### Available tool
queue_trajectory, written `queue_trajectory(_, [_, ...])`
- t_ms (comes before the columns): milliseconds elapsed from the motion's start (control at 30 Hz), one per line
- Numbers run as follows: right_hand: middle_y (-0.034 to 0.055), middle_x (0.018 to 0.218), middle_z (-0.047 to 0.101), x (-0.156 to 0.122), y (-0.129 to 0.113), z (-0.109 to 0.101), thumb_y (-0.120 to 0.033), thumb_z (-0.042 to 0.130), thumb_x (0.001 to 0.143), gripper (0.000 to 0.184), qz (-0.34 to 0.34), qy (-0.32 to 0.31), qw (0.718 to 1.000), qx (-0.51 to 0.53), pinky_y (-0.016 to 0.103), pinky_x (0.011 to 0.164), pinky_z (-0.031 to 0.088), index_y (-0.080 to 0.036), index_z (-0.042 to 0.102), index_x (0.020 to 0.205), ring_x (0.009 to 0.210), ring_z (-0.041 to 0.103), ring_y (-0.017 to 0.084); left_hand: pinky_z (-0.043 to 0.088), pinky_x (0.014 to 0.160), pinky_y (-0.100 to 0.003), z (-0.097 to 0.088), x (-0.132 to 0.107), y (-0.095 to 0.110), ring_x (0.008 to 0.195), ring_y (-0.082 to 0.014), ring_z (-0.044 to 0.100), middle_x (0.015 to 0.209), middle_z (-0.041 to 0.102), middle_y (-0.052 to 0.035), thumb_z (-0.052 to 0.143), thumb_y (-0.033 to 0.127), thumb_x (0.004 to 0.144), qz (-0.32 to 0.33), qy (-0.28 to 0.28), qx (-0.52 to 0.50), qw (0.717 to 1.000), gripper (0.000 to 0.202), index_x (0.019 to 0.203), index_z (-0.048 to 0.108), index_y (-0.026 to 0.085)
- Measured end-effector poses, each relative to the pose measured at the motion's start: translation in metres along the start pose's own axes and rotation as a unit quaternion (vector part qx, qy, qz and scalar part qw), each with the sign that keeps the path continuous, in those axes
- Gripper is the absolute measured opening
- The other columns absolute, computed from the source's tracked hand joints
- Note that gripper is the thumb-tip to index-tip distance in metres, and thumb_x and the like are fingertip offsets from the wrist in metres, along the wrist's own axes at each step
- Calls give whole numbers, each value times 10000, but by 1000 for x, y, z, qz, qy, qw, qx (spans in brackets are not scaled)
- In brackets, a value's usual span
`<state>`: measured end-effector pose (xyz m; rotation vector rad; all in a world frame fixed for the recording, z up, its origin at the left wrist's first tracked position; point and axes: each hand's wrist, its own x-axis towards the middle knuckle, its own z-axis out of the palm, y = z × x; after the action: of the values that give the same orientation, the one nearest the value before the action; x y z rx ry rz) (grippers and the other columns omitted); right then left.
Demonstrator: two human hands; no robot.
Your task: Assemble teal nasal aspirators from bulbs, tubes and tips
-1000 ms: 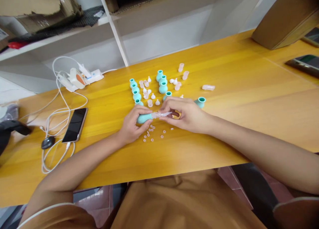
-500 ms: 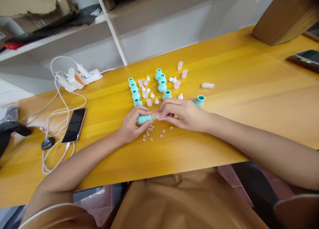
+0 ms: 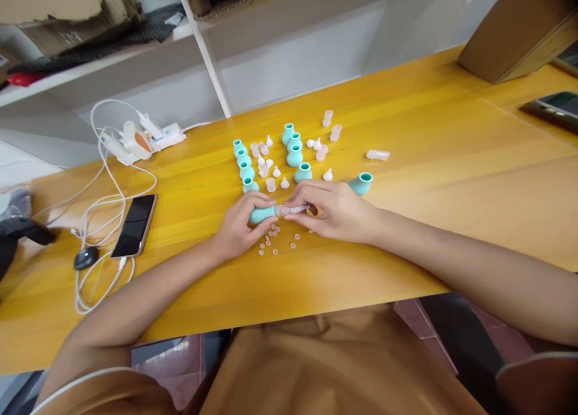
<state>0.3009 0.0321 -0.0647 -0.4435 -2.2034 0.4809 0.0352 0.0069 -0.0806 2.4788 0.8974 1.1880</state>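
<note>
My left hand is closed around a teal squeeze bulb, its neck turned to the right. A clear plastic connector sits at the bulb's mouth. My right hand pinches a slim translucent nozzle in line with the connector; its far end lies within the curl of my fingers. Just beyond my hands stand more teal bulbs, mouths up, in two rows. One teal bulb is partly hidden behind my right hand. Small clear rings lie scattered in front of my hands.
Among the bulbs lie white funnel-shaped pieces and clear connectors. A clear capped tube is to the right. A phone, white cables and a power strip are at left; a cardboard box stands back right.
My right hand has shifted slightly, and more of the translucent nozzle shows between its fingers. My left hand still holds the bulb in nearly the same place.
</note>
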Motion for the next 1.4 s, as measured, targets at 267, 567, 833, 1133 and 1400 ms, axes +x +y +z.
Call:
queue_trajectory(267, [51,947,720,0,2,0,-304,657,1099,139,-17,-14,1000,-2,286,696,530,-198,655,1008,799,664,158,599,872,-337,0,0,-2,1013,-190,746,1139,748,-79,751,316,1035,6,-4,-5,1000,222,1196,625,230])
queue_trajectory(567, [70,1017,746,0,5,-2,-303,638,1106,128,-5,-30,999,20,315,800,587,-205,699,1051,916,718,191,584,860,-345,-1,0,-4,992,-198,737,1126,743,-75,744,361,1037,-8,-16,-1,1000,228,1174,615,231])
queue_trajectory(833, [77,1050,750,-2,7,0,-249,646,1092,75,-29,-36,999,0,320,817,597,-193,693,1075,948,739,197,566,843,-332,-2,0,-6,977,-192,707,1131,717,-71,727,364,1043,-10,-46,-13,999,206,1141,598,237])
queue_trajectory(1133, [83,1099,769,-4,10,0,-234,625,1107,81,-41,-50,997,-38,325,835,611,-186,690,1103,992,764,205,559,839,-328,-3,0,-6,981,-193,699,1124,708,-71,725,363,1048,-10,-65,-8,998,202,1131,590,237])
queue_trajectory(1400, [81,1102,781,-6,8,2,-273,600,1131,136,-55,-51,994,-79,303,809,601,-185,703,1116,990,764,192,554,836,-321,-2,0,-2,984,-192,706,1116,716,-72,761,317,1030,-8,-69,5,998,204,1105,598,222])
